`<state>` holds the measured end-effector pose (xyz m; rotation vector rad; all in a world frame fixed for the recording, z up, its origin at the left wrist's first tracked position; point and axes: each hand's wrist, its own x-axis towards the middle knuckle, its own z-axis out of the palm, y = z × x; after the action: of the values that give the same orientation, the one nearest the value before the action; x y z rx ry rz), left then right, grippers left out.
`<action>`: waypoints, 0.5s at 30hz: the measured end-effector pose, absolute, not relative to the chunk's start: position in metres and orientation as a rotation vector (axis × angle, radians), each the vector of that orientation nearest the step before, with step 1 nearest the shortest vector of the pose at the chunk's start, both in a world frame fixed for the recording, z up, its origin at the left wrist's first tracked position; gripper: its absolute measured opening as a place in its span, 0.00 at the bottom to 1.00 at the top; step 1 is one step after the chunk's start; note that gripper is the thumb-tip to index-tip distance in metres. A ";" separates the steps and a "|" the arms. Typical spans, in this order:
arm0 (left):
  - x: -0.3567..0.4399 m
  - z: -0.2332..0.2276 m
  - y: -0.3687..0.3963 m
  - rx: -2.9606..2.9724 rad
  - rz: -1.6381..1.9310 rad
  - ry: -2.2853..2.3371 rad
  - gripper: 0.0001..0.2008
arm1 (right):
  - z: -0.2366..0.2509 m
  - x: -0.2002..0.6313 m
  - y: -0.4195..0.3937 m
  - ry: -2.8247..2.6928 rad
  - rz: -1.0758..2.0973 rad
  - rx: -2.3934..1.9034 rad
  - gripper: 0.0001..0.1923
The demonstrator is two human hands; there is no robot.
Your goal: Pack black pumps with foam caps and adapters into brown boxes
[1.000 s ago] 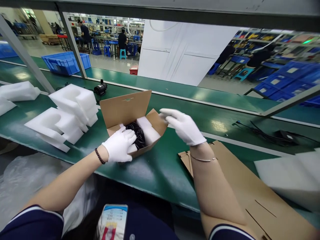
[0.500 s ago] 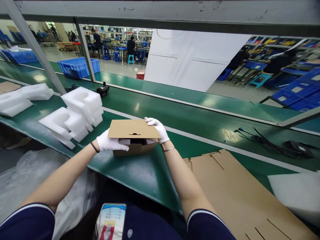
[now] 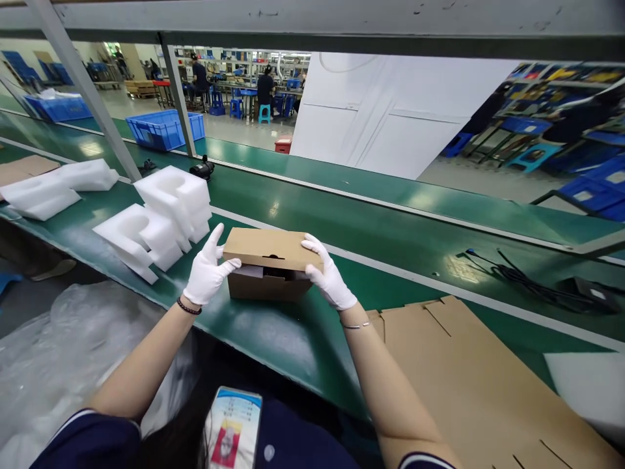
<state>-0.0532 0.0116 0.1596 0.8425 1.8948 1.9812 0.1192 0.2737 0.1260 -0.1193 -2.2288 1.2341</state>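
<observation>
A small brown cardboard box (image 3: pixel 266 288) stands on the green work surface in front of me, its lid (image 3: pixel 273 244) lowered over the top. A narrow gap at the lid's front edge shows white and dark contents that I cannot make out. My left hand (image 3: pixel 208 270), in a white glove, is at the box's left end with fingers spread, the index pointing up and the thumb by the lid's front corner. My right hand (image 3: pixel 329 273), also gloved, grips the lid's right end, thumb at the front and fingers on top.
White foam inserts (image 3: pixel 170 202) stand left of the box. Flat cardboard sheets (image 3: pixel 454 371) lie at right, near a black cable with an adapter (image 3: pixel 586 294). A black device (image 3: pixel 202 169) and a blue crate (image 3: pixel 163 130) sit farther back. Clear plastic bags (image 3: pixel 88 352) hang lower left.
The lid has come down at the front, narrowing the gap. My left hand has loosened and spread its fingers; my right thumb has come round to the lid's front.
</observation>
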 end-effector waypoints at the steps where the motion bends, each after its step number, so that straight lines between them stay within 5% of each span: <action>1: -0.054 0.152 0.014 0.868 2.013 1.905 0.57 | 0.124 0.115 0.273 -2.206 1.171 -0.135 0.40; 7: -0.050 0.103 0.027 0.972 2.231 2.281 0.28 | 0.118 0.096 0.273 -2.186 0.883 -0.200 0.33; 15: -0.035 0.075 0.031 1.155 2.304 2.247 0.19 | 0.112 0.097 0.268 -2.159 0.795 -0.164 0.33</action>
<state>-0.0351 0.0313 0.0751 1.1547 2.2471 2.3038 0.0966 0.2680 0.1118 -0.1636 -2.1594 0.7953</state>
